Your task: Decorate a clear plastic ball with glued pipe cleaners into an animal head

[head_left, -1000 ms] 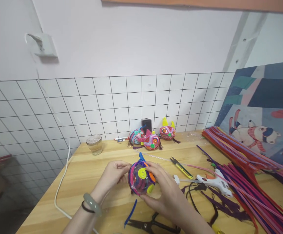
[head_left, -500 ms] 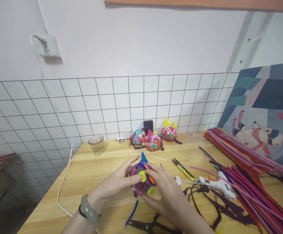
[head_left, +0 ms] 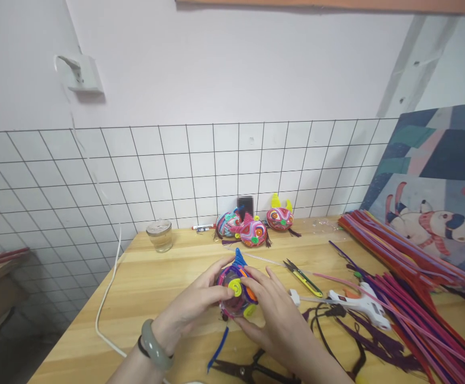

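Between my hands is a round pipe-cleaner ornament (head_left: pixel 232 308) in purple, pink and orange, with a blue pointed tuft on top and yellow-green spirals on its surface. My left hand (head_left: pixel 204 290) grips its left side, the thumb pressing by the upper yellow spiral. On the other side my right hand (head_left: pixel 274 309) wraps round it, fingers on top and thumb beneath. A short blue pipe cleaner (head_left: pixel 218 349) lies below the ornament, beside black-handled scissors (head_left: pixel 244 370). Yellow thread snips (head_left: pixel 302 278) rest to the right of my right hand.
A white glue gun (head_left: pixel 366 304) with a black cord lies at right, near many loose pipe cleaners (head_left: pixel 400 314). Finished ornaments (head_left: pixel 253 233) and a glass cup (head_left: pixel 160 236) stand at the back by the tiled wall. A white cable (head_left: pixel 103 314) runs along the left.
The whole view has shifted slightly, so everything sits a little further right. Both hands keep their hold on the ornament, with hardly any movement of the fingers.
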Motion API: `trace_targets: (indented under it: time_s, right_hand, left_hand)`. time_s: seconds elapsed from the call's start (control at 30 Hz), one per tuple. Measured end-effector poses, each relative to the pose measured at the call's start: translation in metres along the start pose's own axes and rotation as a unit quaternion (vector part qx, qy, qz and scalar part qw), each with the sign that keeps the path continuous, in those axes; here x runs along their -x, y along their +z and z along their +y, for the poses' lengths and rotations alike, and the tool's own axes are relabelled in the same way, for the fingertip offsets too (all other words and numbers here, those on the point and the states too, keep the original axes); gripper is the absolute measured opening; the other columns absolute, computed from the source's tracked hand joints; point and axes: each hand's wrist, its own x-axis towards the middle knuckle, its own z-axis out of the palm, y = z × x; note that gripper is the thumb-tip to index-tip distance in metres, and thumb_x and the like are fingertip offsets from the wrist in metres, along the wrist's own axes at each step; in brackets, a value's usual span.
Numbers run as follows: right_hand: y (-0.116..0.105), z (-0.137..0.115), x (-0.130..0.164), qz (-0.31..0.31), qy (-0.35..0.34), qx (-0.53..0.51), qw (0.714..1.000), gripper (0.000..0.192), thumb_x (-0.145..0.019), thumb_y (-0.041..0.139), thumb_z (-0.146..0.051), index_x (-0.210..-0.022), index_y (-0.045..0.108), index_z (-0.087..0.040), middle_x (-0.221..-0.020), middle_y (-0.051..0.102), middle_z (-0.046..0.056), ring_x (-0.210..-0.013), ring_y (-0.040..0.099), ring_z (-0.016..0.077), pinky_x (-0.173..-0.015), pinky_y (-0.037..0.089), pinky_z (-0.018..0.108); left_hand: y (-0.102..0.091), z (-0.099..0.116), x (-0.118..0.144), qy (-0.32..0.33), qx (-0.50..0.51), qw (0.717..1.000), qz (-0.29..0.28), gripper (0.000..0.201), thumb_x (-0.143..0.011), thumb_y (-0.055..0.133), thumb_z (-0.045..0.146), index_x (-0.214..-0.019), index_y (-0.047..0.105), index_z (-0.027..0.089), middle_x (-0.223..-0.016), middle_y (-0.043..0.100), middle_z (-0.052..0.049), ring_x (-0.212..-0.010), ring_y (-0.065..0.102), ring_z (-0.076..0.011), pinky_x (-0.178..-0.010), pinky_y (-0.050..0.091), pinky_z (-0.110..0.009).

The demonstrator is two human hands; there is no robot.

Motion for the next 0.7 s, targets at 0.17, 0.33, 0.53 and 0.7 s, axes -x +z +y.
trace_targets:
  time_s: [0.17, 0.33, 0.53, 0.7]
  right_hand:
    - [0.001, 0.002, 0.002, -0.012, 0.001, 0.004, 1.0, 0.048, -0.083, 0.06, -0.024, -0.126, 0.042, -0.016, -0.125, 0.059, 0.02, -0.121, 0.054, 0.0291, -0.099, 0.042, 0.06]
    - [0.001, 0.003, 0.002, -0.012, 0.011, -0.003, 1.0, 0.048, -0.084, 0.06, -0.025, -0.127, 0.041, -0.016, -0.127, 0.057, 0.02, -0.123, 0.051, 0.0288, -0.1, 0.041, 0.059]
    - [0.001, 0.005, 0.003, -0.014, 0.02, -0.018, 1.0, 0.05, -0.083, 0.062, -0.027, -0.127, 0.041, -0.017, -0.128, 0.057, 0.019, -0.124, 0.05, 0.0292, -0.102, 0.04, 0.058]
    - [0.001, 0.004, 0.002, -0.005, 0.02, -0.017, 1.0, 0.049, -0.083, 0.062, -0.026, -0.127, 0.042, -0.018, -0.127, 0.058, 0.018, -0.123, 0.052, 0.0288, -0.102, 0.041, 0.058]
  left_hand:
    - [0.006, -0.006, -0.003, 0.019, 0.018, 1.0, 0.017, 0.069, -0.067, 0.061, 0.012, -0.134, 0.045, 0.022, -0.121, 0.062, -0.007, -0.105, 0.054, -0.0234, -0.082, 0.041, -0.031]
    - [-0.001, -0.003, 0.0, 0.008, 0.029, 0.999, -0.025, 0.073, -0.071, 0.064, 0.016, -0.139, 0.04, 0.024, -0.129, 0.058, -0.009, -0.11, 0.053, -0.0263, -0.086, 0.04, -0.035]
    - [-0.01, -0.004, -0.002, 0.035, 0.049, 0.994, -0.096, 0.071, -0.07, 0.071, 0.014, -0.136, 0.046, 0.028, -0.14, 0.05, -0.008, -0.124, 0.046, -0.0305, -0.093, 0.04, -0.038]
    - [-0.008, -0.007, -0.004, 0.028, 0.047, 0.996, -0.074, 0.063, -0.073, 0.072, 0.015, -0.131, 0.052, 0.029, -0.134, 0.056, -0.008, -0.12, 0.05, -0.0281, -0.095, 0.04, -0.038]
